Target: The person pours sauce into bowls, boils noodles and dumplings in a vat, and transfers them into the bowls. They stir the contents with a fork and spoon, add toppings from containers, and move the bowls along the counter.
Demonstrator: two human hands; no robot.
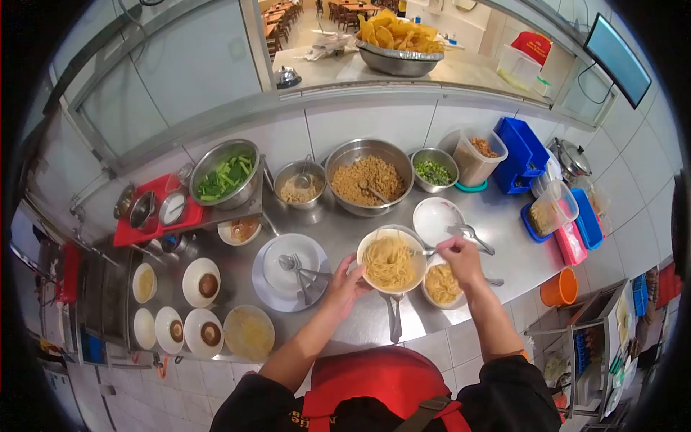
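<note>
My left hand (347, 284) is closed on the left rim of a white bowl (419, 269) full of yellow noodles (389, 261). A metal utensil (430, 252) reaches into the noodles from the right. My right hand (461, 258) pinches its handle; its tip is buried, so whether it is a fork or spoon is hidden. Below that hand, partly covered by the first bowl, a second bowl holds paler noodles (441, 284). Metal cutlery (395, 320) sticks out beneath the held bowl. Farther back lies a white plate (432, 216) beside a spoon (476, 239).
Behind stand metal bowls of minced topping (368, 180), chopped greens (433, 171) and leafy vegetables (224, 171). Stacked plates (291, 255) with cutlery sit left, near several small bowls (204, 333). Blue bins (520, 155) are at right. An orange bucket (559, 288) stands past the counter edge.
</note>
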